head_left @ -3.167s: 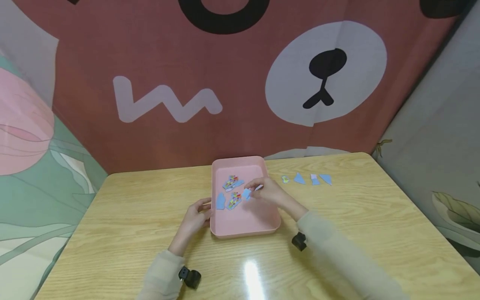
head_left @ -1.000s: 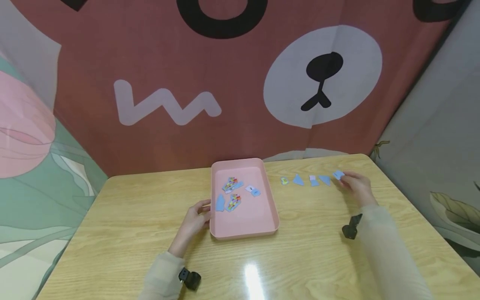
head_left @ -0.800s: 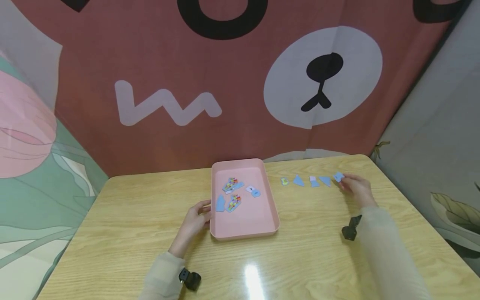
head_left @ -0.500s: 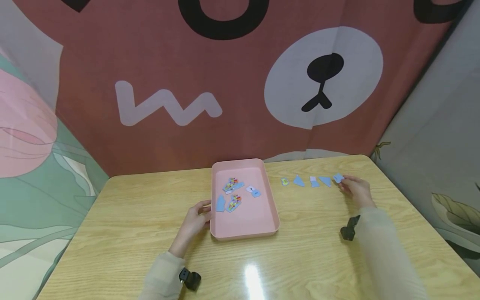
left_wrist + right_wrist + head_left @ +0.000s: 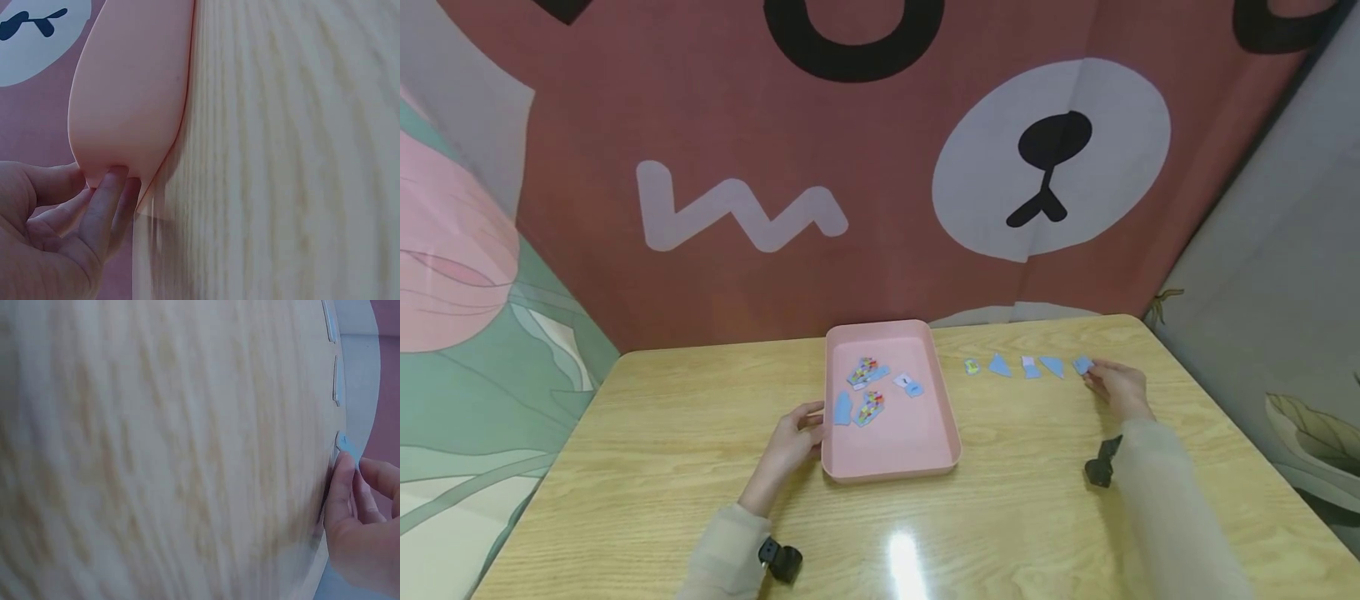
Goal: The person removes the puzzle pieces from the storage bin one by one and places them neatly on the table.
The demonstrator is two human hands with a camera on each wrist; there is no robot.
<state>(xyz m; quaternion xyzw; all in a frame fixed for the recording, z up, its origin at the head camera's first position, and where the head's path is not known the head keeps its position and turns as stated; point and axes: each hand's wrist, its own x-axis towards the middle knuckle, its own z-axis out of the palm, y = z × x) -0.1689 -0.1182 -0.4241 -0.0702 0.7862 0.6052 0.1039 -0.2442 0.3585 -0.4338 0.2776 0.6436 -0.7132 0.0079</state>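
Observation:
My right hand (image 5: 1118,387) pinches a small blue puzzle piece (image 5: 1082,365) at the right end of a row on the table. In the right wrist view, the thumb and fingers hold that piece's edge, close to the tabletop. At the left side of a pink tray (image 5: 891,446), my left hand (image 5: 790,442) grips the rim and outer wall; the left wrist view shows its fingertips against the wall. Inside the tray lie a plain blue piece (image 5: 843,408), multicoloured pieces (image 5: 870,407), a white piece (image 5: 902,380) and a light blue piece (image 5: 914,389).
Left of the right hand, the row holds a green-and-yellow piece (image 5: 972,367), a blue triangular piece (image 5: 999,365), a white-and-blue piece (image 5: 1030,367) and another blue piece (image 5: 1052,366). A patterned cloth (image 5: 737,283) hangs behind the wooden table (image 5: 662,450).
My right hand has carried a blue piece from the tray to the row's right end, then shifted slightly and lowered it. The left hand has stayed at the tray's side.

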